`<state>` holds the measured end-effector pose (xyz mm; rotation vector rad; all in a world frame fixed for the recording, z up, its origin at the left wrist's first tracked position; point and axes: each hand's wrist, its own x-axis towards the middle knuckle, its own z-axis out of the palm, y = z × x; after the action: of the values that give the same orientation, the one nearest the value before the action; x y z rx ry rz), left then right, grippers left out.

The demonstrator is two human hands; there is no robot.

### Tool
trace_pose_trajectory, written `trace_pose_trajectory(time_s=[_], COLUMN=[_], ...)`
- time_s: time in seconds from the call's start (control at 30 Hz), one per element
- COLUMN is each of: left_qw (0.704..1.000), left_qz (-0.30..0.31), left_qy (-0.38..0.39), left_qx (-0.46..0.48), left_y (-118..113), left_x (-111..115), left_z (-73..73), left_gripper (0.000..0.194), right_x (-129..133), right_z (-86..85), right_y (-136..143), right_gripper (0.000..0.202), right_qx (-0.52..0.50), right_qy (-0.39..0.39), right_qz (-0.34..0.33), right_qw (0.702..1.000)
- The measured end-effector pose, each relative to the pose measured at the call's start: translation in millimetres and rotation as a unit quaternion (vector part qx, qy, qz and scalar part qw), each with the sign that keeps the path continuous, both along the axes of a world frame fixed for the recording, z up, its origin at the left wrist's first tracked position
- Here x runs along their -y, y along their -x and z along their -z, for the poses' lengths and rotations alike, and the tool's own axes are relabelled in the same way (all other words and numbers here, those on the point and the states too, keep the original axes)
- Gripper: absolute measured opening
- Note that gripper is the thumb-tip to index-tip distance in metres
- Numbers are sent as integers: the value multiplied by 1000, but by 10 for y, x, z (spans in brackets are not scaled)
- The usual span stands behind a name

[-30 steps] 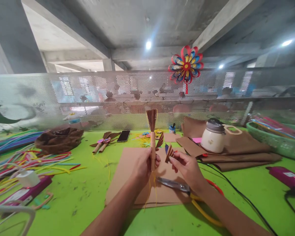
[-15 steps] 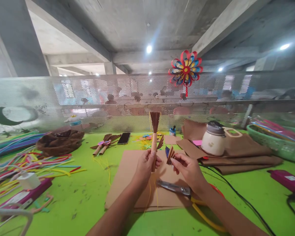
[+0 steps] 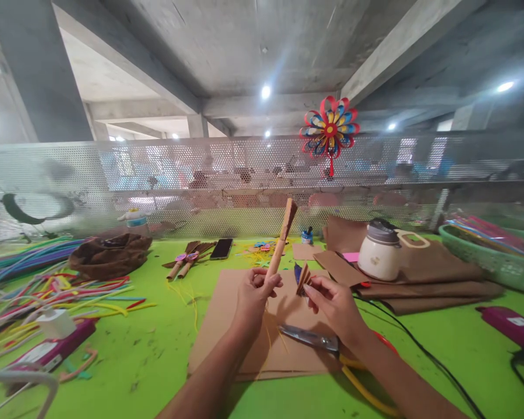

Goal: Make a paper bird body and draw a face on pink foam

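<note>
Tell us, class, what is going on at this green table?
A person's left hand holds up a brown paper stick that leans to the right. The right hand pinches a small pleated piece in its fingers, apart from the stick. Scissors lie on brown sheets below.

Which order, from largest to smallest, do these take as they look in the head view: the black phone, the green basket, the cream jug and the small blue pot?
1. green basket, though partly cut off by the picture's edge
2. cream jug
3. black phone
4. small blue pot
</note>
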<state>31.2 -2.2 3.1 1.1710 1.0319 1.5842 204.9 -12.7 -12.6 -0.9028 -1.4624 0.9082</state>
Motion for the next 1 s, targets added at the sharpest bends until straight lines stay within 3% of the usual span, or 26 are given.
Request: trace_pose_trajectory(time_s=[0.23,0.33,0.63,0.87,1.0], left_qw=[988,980,986,983,988], left_qz=[-128,-156,-98,-125,-99], left_qy=[-42,-44,-12,-5,-8], left_qx=[-78,-112,-131,-132,-120], left_y=[81,97,64,82,60], left_x=[-80,-101,-82,-69,-25], left_z=[55,76,84,88,64], left_gripper=[33,25,17,23,25], right_x=[9,17,-30,-33,-52], right_z=[-26,-23,53,75,87], right_y=[-10,-12,-29,-33,-45], right_gripper=[34,35,34,33,32], right_qx=[-11,-10,9,31,36], right_qy=[8,12,18,23,33], right_qz=[-14,-16,-13,-12,-6], right_qw=[1000,1000,1000,999,999])
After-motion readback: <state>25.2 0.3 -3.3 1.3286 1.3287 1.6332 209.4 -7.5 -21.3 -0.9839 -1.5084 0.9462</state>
